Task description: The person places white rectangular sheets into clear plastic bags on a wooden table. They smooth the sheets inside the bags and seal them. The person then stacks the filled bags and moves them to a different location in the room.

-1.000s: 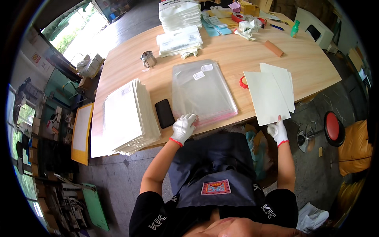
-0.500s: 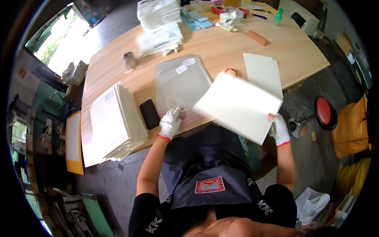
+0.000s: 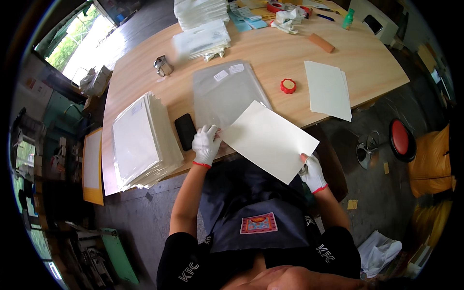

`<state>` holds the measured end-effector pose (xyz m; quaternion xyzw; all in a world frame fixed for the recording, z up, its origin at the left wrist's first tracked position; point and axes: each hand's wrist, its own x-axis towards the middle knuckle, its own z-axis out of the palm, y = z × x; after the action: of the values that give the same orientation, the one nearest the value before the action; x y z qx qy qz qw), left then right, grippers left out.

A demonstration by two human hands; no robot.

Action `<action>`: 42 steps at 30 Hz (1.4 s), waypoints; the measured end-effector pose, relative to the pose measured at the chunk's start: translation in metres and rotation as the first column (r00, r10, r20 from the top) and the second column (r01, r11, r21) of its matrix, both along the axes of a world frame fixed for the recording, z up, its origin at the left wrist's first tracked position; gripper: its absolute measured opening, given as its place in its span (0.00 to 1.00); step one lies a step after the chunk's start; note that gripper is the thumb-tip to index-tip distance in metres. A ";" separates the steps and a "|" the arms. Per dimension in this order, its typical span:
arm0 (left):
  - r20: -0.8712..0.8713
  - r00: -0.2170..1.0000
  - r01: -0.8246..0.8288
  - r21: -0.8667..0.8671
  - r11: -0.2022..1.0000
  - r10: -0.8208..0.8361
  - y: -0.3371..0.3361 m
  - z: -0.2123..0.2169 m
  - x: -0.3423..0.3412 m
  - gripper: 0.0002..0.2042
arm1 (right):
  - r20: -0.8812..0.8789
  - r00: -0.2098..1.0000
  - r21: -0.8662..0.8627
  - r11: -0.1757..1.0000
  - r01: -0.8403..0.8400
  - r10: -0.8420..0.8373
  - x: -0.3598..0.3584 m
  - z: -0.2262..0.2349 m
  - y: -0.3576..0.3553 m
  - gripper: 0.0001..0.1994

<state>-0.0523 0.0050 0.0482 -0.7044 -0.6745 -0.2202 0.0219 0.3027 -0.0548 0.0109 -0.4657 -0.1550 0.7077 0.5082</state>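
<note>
My right hand [image 3: 314, 175], in a white knit glove with a red cuff, grips a stiff white sheet [image 3: 270, 140] by its near right corner. The sheet is tilted across the near table edge, and its left corner comes close to my other hand. My left hand [image 3: 206, 146], gloved the same way, is closed at the near edge of a clear plastic sleeve [image 3: 222, 94] lying on a flat pile with small white labels. The far corner of the sheet overlaps the sleeve. A black phone [image 3: 184, 131] lies just left of my left hand.
A tall stack of filled sleeves [image 3: 137, 140] stands at the left. More white sheets [image 3: 329, 92] lie at the right, beside a red-rimmed round tin [image 3: 288, 86]. Farther back are a metal cup [image 3: 163, 66], a brown block [image 3: 321, 42] and sleeve stacks [image 3: 203, 41].
My right hand has brought the white sheet left and nearer, its left corner now by my left hand. The round tin has come into full view. My left hand stays at the sleeve's edge.
</note>
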 end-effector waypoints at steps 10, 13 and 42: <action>0.818 0.555 -0.093 0.243 0.965 -0.152 -0.033 -0.022 0.041 0.28 | -0.150 0.987 0.015 0.998 -0.056 0.058 -0.038 0.016 -0.019 0.05; 0.940 -0.037 -0.562 0.261 0.785 -0.339 -0.010 -0.030 0.082 0.30 | -0.079 0.995 0.028 0.998 -0.056 0.058 -0.044 0.018 -0.024 0.05; 0.838 -0.122 0.248 -0.493 0.834 0.532 -0.106 -0.052 0.019 0.14 | 0.849 0.426 0.220 0.524 -0.823 0.313 -0.136 0.040 0.010 0.08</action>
<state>-0.0330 -0.1005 -0.0038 -0.1922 -0.5663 -0.4747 -0.6457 0.1668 -0.0447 0.0513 -0.4195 -0.7197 0.5036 0.2289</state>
